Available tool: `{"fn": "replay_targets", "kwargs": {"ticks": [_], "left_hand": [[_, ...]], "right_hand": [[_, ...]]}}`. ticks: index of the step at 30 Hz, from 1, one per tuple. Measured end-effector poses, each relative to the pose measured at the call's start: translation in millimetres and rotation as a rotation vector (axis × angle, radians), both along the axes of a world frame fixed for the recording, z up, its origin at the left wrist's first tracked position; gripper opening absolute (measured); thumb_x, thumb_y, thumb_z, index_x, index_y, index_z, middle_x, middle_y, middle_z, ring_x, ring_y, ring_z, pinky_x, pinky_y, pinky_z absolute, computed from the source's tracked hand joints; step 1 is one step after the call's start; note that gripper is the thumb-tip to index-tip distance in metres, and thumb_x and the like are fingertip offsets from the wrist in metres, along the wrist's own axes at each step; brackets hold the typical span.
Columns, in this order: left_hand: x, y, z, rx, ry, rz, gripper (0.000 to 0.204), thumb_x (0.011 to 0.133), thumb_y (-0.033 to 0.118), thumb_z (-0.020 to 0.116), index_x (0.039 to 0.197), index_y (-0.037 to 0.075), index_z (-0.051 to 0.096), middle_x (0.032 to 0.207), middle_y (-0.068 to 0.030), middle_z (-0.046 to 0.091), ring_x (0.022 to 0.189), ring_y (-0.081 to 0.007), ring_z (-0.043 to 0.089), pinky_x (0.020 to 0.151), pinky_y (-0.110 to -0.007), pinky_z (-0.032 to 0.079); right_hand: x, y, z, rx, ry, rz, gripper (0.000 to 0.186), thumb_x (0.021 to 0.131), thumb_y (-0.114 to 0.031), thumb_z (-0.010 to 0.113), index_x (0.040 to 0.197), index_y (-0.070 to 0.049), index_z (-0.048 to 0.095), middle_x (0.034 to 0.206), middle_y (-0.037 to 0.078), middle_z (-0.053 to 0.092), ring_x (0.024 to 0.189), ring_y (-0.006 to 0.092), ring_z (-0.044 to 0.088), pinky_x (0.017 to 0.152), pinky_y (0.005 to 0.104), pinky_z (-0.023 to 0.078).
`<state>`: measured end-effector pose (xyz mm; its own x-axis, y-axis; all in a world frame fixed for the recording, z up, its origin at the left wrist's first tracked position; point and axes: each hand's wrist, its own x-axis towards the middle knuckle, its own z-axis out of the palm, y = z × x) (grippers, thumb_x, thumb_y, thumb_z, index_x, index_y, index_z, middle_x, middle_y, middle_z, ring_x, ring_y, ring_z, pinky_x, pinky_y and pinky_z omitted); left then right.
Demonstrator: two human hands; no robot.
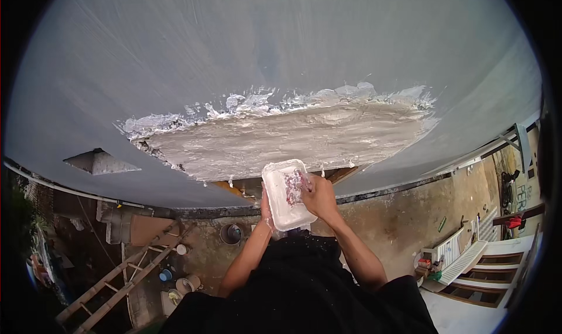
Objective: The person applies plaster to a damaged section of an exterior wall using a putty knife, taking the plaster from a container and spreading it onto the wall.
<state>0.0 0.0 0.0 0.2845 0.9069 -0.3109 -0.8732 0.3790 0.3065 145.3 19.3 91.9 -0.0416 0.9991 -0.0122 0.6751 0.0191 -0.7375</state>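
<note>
Just in front of my body I hold a white rectangular tub point(281, 218) smeared with plaster, tilted so its inside shows. My left hand point(265, 208) grips the tub's left side from outside, its fingers mostly hidden behind it. Closed fingers of my right hand point(319, 199) reach over the right rim into the tub. Beside those fingers lies a blotchy pink-red and white material point(294, 186); what exactly my right hand pinches is hidden. Beyond the tub, a long band of rough pale plaster point(293, 136) covers part of the grey wall point(269, 53), with ragged white edges and drips.
A triangular opening point(100, 163) sits in the wall at left. Below, a wooden ladder point(126, 269) leans at lower left, near a bucket point(232, 234) and a blue pot point(166, 274). White slatted panels point(465, 264) and a box of small items point(424, 269) stand at right.
</note>
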Motion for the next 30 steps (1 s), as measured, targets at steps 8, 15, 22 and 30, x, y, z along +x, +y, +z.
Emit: {"fn": "replay_targets", "kwargs": {"ticks": [8,15,22,30], "left_hand": [[3.0,-0.8,6.3,0.078,-0.153,-0.09,0.071,0.09,0.062,0.036,0.138,0.009,0.039,0.129,-0.0129,0.053,0.113,-0.029,0.055,0.097,-0.047,0.046],[4.7,0.7,1.7,0.112,-0.131,-0.158,0.076,0.089,0.065,0.033,0.14,0.009,0.034,0.132,-0.0139,0.049,0.115,-0.0297,0.054,0.097,-0.047,0.046],[7.9,0.8,6.0,0.109,-0.092,-0.207,0.085,0.086,0.072,0.024,0.144,0.009,0.028,0.137,-0.016,0.044,0.121,-0.0323,0.05,0.1,-0.051,0.042],[8.8,-1.9,7.3,0.131,-0.118,-0.262,0.085,0.085,0.071,0.034,0.143,0.008,0.029,0.138,-0.0162,0.044,0.121,-0.0323,0.049,0.1,-0.049,0.042]], "right_hand": [[14.4,-0.8,-28.3,-0.08,0.288,0.103,0.024,0.078,0.003,0.055,0.101,0.003,0.063,0.079,0.009,0.067,0.075,0.0078,0.057,0.067,0.0284,0.048],[24.4,-0.1,-44.6,-0.186,0.516,0.17,0.03,0.08,0.012,0.048,0.105,0.004,0.062,0.092,0.005,0.066,0.081,0.0081,0.058,0.07,0.0235,0.049],[31.4,-3.0,-47.8,-0.385,0.815,0.084,0.032,0.083,0.014,0.045,0.11,0.004,0.059,0.096,0.006,0.066,0.084,0.011,0.062,0.071,0.0242,0.052],[43.6,-5.1,-44.5,-0.429,0.835,0.111,0.035,0.081,0.012,0.044,0.111,0.005,0.059,0.095,0.01,0.066,0.076,0.0099,0.061,0.061,0.0232,0.049]]}}
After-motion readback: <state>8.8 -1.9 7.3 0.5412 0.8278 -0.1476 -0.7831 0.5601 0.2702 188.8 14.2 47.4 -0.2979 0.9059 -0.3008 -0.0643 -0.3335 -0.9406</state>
